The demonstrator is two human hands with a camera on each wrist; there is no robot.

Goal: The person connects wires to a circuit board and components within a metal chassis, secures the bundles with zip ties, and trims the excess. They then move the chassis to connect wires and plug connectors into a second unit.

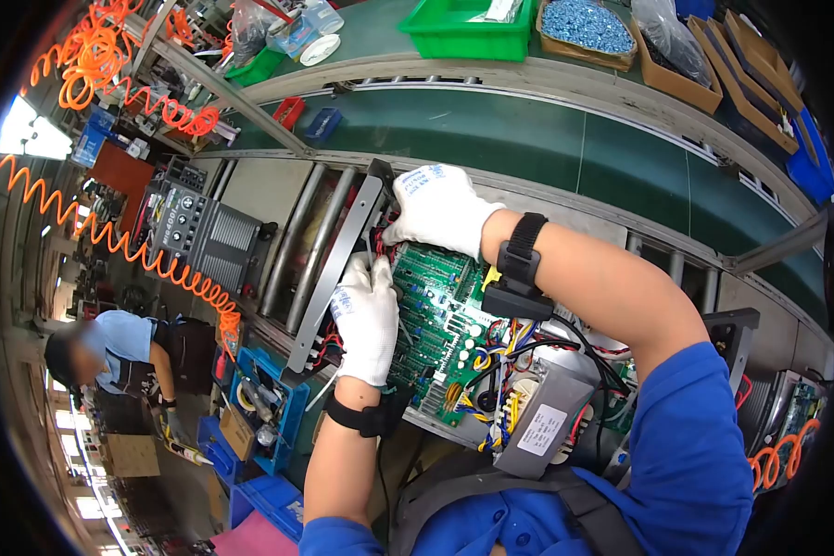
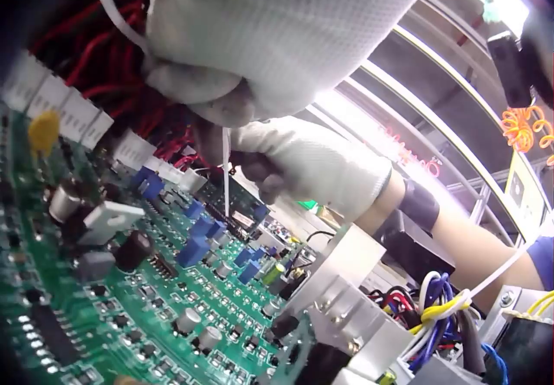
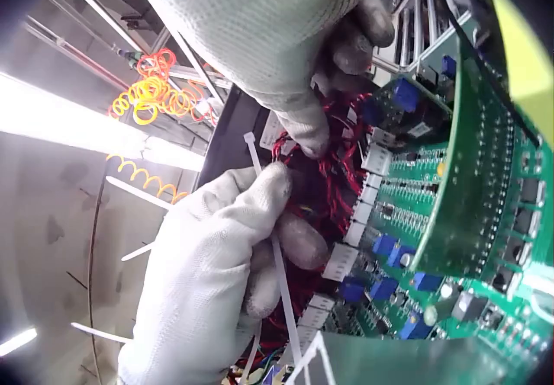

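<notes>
Both hands wear white gloves and meet at the red wire bundle (image 3: 342, 156) between the dark panel (image 1: 340, 269) and the green circuit board (image 1: 431, 310). My left hand (image 1: 368, 320) pinches a white cable tie (image 3: 281, 285) between thumb and fingers, seen in the right wrist view (image 3: 208, 272). Above it, my right hand (image 1: 445, 208) grips the red wires with bent fingers; its thumb lies on the bundle in the right wrist view. White connectors (image 3: 359, 212) line the board edge beside the wires. In the left wrist view the tie (image 2: 227, 173) hangs over the board.
A transformer with a white label (image 1: 539, 431) and coloured wires sit at the board's near right. Rollers (image 1: 320, 250) and another unit (image 1: 204, 232) lie left. Blue bins (image 1: 278, 408) stand lower left, a green bin (image 1: 468, 32) on the far shelf. Another person (image 1: 125, 352) is at far left.
</notes>
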